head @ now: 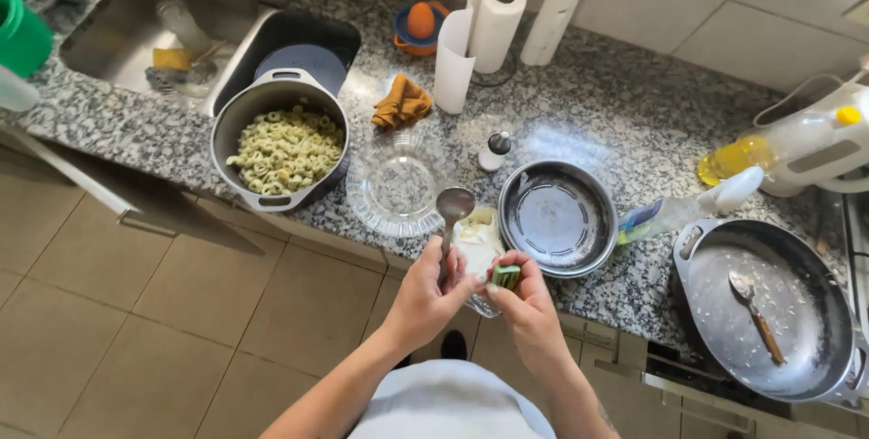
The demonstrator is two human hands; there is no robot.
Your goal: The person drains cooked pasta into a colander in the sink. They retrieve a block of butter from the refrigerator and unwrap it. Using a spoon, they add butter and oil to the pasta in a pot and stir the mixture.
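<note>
Your left hand [425,294] is closed around the handle of a spoon [451,213], whose bowl points up and away from you, over the counter edge. Your right hand [525,305] sits just beside it, thumb and fingers pinching a small green pack [507,275]. Between and just beyond both hands is a pale open container [478,242] with something whitish inside; whether either hand touches it you cannot tell from this angle.

On the speckled granite counter [625,122], just left of the spoon, lies an empty clear glass dish [395,187]. Left of that stands a grey pot [279,140] filled with pale ring-shaped pasta, set at the edge of the sink [118,32], where a sponge and some utensils lie. Just right of the container is an empty round metal pan [558,217]. Beyond it, a plastic bottle [688,208] lies on its side, and further right a large frying pan [778,312] holds another spoon with a wooden handle.

Towards the tiled wall you have a folded orange cloth [403,102], a small white shaker [494,151], a paper towel roll [493,18] on its holder with a second roll beside it, and a small blue bowl holding an orange thing [418,24]. At far right stands a jug of yellow oil [797,145].
</note>
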